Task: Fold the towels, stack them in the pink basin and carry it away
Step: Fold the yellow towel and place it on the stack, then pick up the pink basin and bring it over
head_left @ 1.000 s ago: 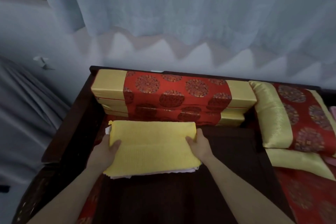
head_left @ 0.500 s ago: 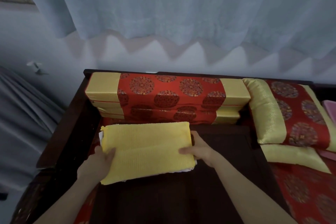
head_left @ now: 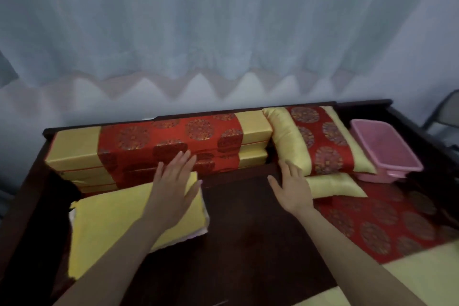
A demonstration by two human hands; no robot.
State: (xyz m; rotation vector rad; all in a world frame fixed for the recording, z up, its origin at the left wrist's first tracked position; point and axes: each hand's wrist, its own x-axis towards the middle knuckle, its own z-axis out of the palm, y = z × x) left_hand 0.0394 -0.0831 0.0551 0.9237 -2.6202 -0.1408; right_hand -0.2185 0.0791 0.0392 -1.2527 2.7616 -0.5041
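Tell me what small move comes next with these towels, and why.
Probably reach the open right hand toward the pink basin and draw it closer: the yellow towel lies folded beneath the open left hand, and the basin sits apart at the far right.

Red, gold and yellow on dark wood

The folded towel (head_left: 111,226) is plain yellow, with a pale towel edge (head_left: 200,232) beneath it, and the basin (head_left: 387,154) is translucent pink. The stacked cushions (head_left: 173,141) and the pillow (head_left: 320,141) are red with round gold-brown medallions and plain gold ends. The bench (head_left: 248,231) is dark brown and the curtain (head_left: 223,20) pale blue-grey.
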